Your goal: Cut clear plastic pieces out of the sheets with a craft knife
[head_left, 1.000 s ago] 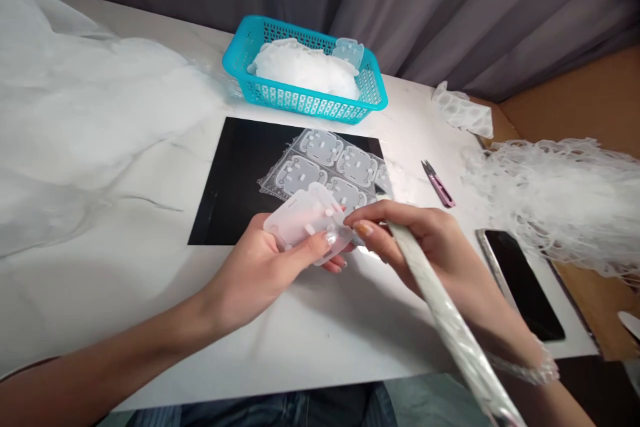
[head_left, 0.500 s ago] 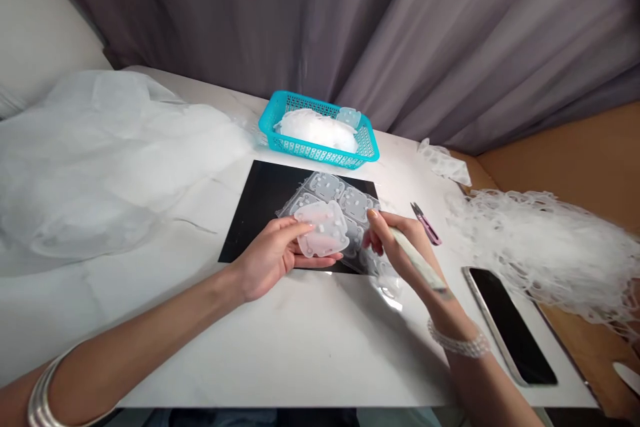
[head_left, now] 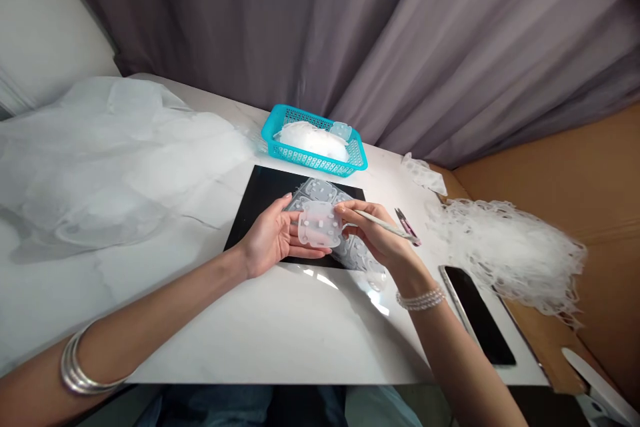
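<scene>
Loose translucent piece [head_left: 316,232] sits mid-view above the black mat [head_left: 256,199], lying on the left hand [head_left: 273,238], whose fingers are extended beneath it, thumb raised clear. Right hand [head_left: 375,230] at its 3 o'clock: thumb and forefinger drawn narrow at the piece's edge, slim pale tool [head_left: 383,223] held across the hand; whether the fingertips grip the edge, cannot tell. Progress: this piece is separate, its outline apparently clean; small marks or holes show on its face, too small to judge as finished. Remaining: the patterned sheet [head_left: 359,255] below, showing toward 12 and 4 o'clock, seems to carry further shapes. Done, by inference: white heap [head_left: 311,140] in the blue basket [head_left: 313,162], 12 o'clock. Stringy tangle [head_left: 507,250] at 3 o'clock resembles offcuts, suggesting many pieces already worked. Overall count: not determinable.
</scene>
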{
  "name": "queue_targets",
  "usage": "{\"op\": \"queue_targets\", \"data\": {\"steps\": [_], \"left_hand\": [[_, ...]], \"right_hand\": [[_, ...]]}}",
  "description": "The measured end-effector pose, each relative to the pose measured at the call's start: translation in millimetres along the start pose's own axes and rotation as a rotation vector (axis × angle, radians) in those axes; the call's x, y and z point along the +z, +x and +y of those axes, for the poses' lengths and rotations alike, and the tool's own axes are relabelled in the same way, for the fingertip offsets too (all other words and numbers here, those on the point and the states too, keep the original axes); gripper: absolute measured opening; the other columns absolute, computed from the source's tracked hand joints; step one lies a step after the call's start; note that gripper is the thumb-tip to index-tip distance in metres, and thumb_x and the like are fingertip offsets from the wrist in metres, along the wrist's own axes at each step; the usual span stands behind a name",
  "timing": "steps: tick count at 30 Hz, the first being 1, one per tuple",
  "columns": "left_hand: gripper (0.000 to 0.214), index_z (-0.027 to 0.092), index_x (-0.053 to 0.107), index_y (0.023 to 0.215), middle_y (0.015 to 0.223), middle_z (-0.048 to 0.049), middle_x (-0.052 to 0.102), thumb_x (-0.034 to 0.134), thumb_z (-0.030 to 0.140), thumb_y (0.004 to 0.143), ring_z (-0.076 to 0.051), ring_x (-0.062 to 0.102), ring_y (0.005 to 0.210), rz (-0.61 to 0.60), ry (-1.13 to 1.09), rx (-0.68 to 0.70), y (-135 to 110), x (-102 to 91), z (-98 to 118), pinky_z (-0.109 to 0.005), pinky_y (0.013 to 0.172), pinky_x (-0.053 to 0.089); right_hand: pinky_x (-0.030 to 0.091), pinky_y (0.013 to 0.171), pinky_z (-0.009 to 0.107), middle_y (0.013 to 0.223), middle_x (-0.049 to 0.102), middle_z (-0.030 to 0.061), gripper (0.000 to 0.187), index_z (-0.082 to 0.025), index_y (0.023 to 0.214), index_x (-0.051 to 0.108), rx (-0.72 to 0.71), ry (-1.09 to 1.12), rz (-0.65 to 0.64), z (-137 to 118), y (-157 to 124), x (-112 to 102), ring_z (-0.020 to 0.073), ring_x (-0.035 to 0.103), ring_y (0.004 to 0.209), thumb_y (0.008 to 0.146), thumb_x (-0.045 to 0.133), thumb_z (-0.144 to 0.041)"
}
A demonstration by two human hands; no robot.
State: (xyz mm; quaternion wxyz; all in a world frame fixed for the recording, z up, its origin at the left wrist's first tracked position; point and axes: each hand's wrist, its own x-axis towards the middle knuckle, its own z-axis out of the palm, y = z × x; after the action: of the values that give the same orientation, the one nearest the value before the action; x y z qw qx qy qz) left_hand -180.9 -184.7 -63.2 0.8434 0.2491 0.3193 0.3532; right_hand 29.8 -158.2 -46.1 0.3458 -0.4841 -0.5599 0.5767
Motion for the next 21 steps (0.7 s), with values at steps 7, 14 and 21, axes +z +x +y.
{"op": "queue_targets", "data": {"steps": [7,14,21], "left_hand": [[0.069,-0.001,0.058,0.127,0.100,-0.0267,0.075,0.023,0.053,0.101,-0.033,0.075,0.089,-0.045,-0.021,0.029,2.2,-4.0,-2.9,-0.047,0.093,0.053],[0.055,0.008,0.064,0.110,0.102,-0.0214,0.075,0.034,0.053,0.098,-0.030,0.075,0.092,0.026,0.155,0.170,4.0,-7.4,-6.5,-0.045,0.091,0.056],[0.034,0.020,0.053,0.076,0.097,-0.0109,0.072,0.054,0.051,0.090,-0.026,0.068,0.098,0.429,0.626,0.578,20.1,-34.2,-0.9,-0.038,0.083,0.057]], "right_hand": [[0.048,0.065,0.024,0.088,0.065,0.0032,0.021,-0.018,0.082,0.075,-0.004,0.028,0.028,-0.6,-4.5,-5.5,0.0123,0.057,0.077,0.081,0.077,-0.039],[0.050,0.064,0.024,0.082,0.066,0.0031,0.023,-0.017,0.081,0.074,0.008,0.068,0.074,-2.9,-6.6,-8.3,0.0126,0.058,0.074,0.078,0.079,-0.040],[0.053,0.060,0.022,0.077,0.067,0.0045,0.025,-0.014,0.080,0.072,-0.218,-0.042,0.411,-35.8,58.3,-28.7,0.0118,0.060,0.067,0.075,0.078,-0.037]]}}
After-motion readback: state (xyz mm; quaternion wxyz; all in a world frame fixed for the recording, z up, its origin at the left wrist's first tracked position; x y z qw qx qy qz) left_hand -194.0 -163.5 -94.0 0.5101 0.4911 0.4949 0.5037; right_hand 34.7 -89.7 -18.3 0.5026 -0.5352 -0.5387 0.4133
